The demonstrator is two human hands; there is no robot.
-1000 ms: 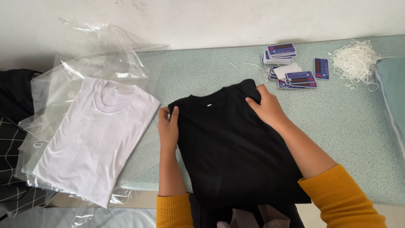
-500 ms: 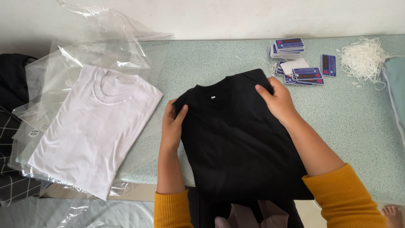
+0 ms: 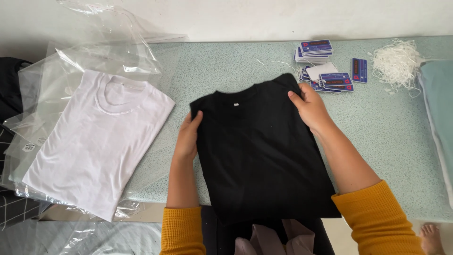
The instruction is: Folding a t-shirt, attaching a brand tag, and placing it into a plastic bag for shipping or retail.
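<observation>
While the view looks down from the person's head, mustard-yellow knitted sleeves (image 3: 377, 217) fill the bottom edge, one at each side, and a bare foot (image 3: 430, 236) shows at the lower right corner. Between the sleeves, a folded black T-shirt (image 3: 259, 151) lies flat on a speckled pale green table (image 3: 391, 137), its neck opening pointing away from the person and its lower hem reaching past the near table edge. Both hands are well apart, one on each side of the garment. The left hand (image 3: 187, 138) grips the shirt's left edge near the shoulder, thumb on top of the cloth. The right hand (image 3: 309, 107) pinches the right shoulder corner, fingers curled over the fabric.

To the left, just beside the black shirt, a folded white T-shirt (image 3: 99, 141) rests on a loose stack of clear plastic bags (image 3: 71, 71). Dark checked cloth (image 3: 9, 208) peeks out at the far left edge.

Farther back on the table, beyond the right hand, lie small blue hang tags (image 3: 325, 75), some stacked and some scattered. Right of them sits a tangle of white strings (image 3: 394, 63). A pale teal folded cloth (image 3: 439, 108) lies along the right edge. A plain white wall (image 3: 283, 19) stands behind.
</observation>
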